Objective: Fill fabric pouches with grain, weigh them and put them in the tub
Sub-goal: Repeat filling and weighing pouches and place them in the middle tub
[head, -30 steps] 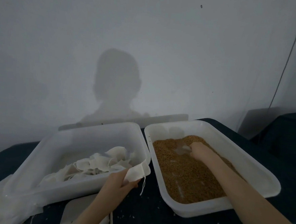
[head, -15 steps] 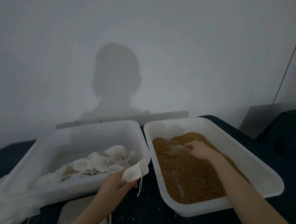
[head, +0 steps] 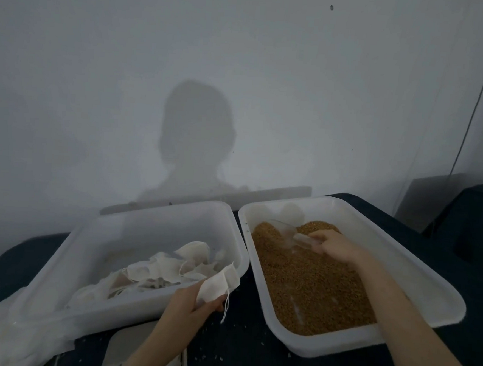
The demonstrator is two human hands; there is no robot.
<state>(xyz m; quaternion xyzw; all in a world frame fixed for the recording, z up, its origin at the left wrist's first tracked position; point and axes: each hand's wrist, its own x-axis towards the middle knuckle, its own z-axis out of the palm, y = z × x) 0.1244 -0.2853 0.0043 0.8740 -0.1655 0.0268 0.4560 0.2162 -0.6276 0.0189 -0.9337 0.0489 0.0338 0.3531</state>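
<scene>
At the left tub's (head: pixel 157 228) near right corner, our left hand (head: pixel 190 305) pinches a limp, light pouch (head: pixel 219 285); it is best held by its mouth. Right, over the grain (head: pixel 313 288), our right hand (head: pixel 337 245) grips a clear scoop (head: pixel 286 233).

two tubs (head: pixel 157 222), one scoop (head: pixel 285 231), perhaps a dozen pouches (head: pixel 171 266).

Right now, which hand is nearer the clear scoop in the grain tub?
Right. The right hand grips the clear scoop by its handle; the left hand holds a fabric pouch beside the other tub.
</scene>
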